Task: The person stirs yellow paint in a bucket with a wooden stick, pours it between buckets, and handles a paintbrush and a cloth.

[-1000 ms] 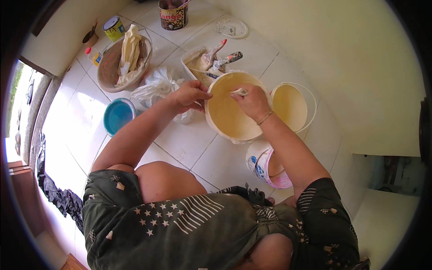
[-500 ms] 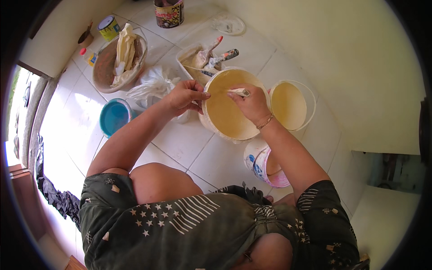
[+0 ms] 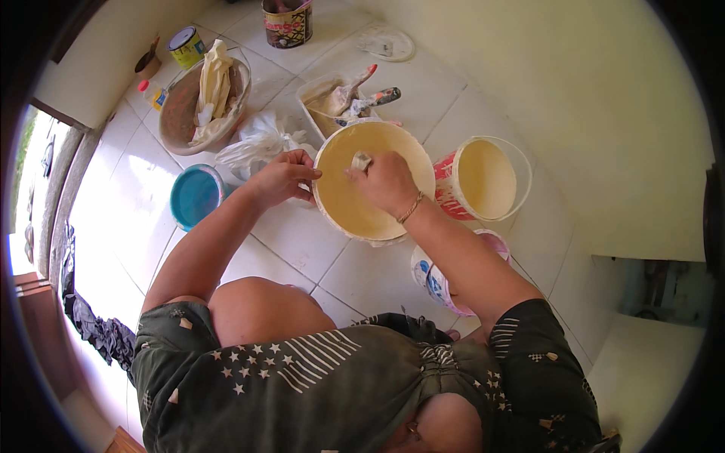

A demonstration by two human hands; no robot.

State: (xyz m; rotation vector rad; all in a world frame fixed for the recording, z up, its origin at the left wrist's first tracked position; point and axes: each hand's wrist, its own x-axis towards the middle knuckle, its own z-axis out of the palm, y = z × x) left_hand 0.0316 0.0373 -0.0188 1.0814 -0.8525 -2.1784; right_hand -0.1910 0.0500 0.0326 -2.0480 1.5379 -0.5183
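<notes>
A large round bucket [image 3: 351,211], pale yellow inside, stands tilted toward me on the tiled floor. My left hand [image 3: 283,177] grips its left rim between thumb and fingers. Inside the opening, my right hand [image 3: 389,183] is closed around a small whitish piece [image 3: 362,161], pressed near the inner wall. Whether that piece is folded cloth or a scraper I cannot make out. The bucket's floor is partly covered by my right hand and wrist.
To the right stand a red-and-white bucket [image 3: 447,190] with a raised handle and a pink-rimmed tub [image 3: 423,272]. On the left are a teal bucket [image 3: 195,198], a white plastic bag [image 3: 260,140] and a basin [image 3: 177,113] holding cloth. A tray [image 3: 311,94] of painting tools lies behind.
The bucket has shifted left with both hands, baring the red side of the bucket beside it. My right hand has moved left inside the opening, still holding the whitish piece.
</notes>
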